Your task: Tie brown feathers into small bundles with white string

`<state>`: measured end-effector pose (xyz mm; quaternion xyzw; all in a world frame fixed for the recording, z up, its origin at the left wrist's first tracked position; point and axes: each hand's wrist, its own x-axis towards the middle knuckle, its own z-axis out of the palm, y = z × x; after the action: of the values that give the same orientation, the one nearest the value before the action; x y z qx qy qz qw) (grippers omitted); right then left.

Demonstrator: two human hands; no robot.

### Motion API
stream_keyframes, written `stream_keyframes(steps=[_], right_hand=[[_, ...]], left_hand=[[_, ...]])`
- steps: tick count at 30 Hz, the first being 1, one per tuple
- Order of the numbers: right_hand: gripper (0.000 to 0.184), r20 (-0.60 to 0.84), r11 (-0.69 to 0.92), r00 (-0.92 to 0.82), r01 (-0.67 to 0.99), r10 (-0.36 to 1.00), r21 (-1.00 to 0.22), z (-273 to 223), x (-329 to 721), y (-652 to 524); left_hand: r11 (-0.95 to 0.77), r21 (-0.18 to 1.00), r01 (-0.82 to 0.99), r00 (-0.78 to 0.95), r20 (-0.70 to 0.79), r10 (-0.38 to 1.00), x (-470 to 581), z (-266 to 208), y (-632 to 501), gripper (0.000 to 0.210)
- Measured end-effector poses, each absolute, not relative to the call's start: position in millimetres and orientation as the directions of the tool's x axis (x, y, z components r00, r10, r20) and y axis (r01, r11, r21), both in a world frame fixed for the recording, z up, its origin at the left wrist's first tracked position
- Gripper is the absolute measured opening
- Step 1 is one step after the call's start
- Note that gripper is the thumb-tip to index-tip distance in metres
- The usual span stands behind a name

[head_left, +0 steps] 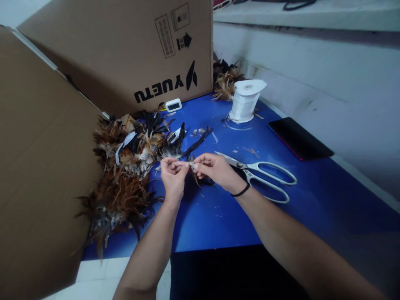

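My left hand [173, 177] is closed in a pinch in the middle of the head view, its fingertips on the pale ends of small feathers. Close against it, my right hand [217, 170] pinches the same small feathers [196, 177], whose dark tips hang below the fingers. My fingers hide most of what they grip. Just right of my right wrist, silver scissors [271, 171] lie on the blue table with their handles apart. To the left of my left hand spreads a heap of brown and black feathers [121, 187], with white strips among them.
A white spool of ribbon [245, 102] stands at the back of the blue table [215, 229]. A dark phone or tablet [300, 138] lies at the right edge. Cardboard boxes [115, 46] wall off the left and back. A small white digital device [173, 105] sits before them.
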<state>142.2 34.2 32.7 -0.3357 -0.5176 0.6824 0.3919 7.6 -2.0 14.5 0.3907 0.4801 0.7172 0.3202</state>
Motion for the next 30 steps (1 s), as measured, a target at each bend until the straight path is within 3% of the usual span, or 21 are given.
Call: stream_keyframes(steps=[4,10,14,17,20,24,30], right_hand=[[0.015,0.036,-0.047,-0.464,-0.166,0.885,-0.985,25,143,37],[0.013,0.252,0.317,-0.423,0.091,0.871,-0.944,25,146,35],[0.015,0.294,0.375,-0.381,0.157,0.877,-0.914,29,144,31],[0.014,0.290,0.348,-0.338,0.123,0.895,-0.929,27,143,30],[0.016,0.207,0.210,-0.368,-0.034,0.906,-0.977,26,141,30],[0.022,0.063,-0.033,-0.437,-0.207,0.897,-0.978,29,139,29],[0.022,0.016,-0.134,-0.415,-0.331,0.910,-0.934,36,143,31]], left_hand=[[-0.314,0.948,-0.057,-0.481,0.250,0.840,8,14,-2,0.044],[-0.336,0.939,-0.076,-0.447,0.270,0.853,9,15,-2,0.044],[-0.359,0.928,-0.098,-0.469,0.276,0.839,10,16,-2,0.047],[-0.362,0.925,-0.115,-0.463,0.273,0.844,10,17,-3,0.047],[-0.373,0.923,-0.096,-0.433,0.299,0.850,9,20,-4,0.044],[-0.448,0.887,0.110,-0.397,0.452,0.799,10,21,-9,0.037],[-0.505,0.801,0.323,-0.284,0.590,0.756,16,17,-16,0.034]])
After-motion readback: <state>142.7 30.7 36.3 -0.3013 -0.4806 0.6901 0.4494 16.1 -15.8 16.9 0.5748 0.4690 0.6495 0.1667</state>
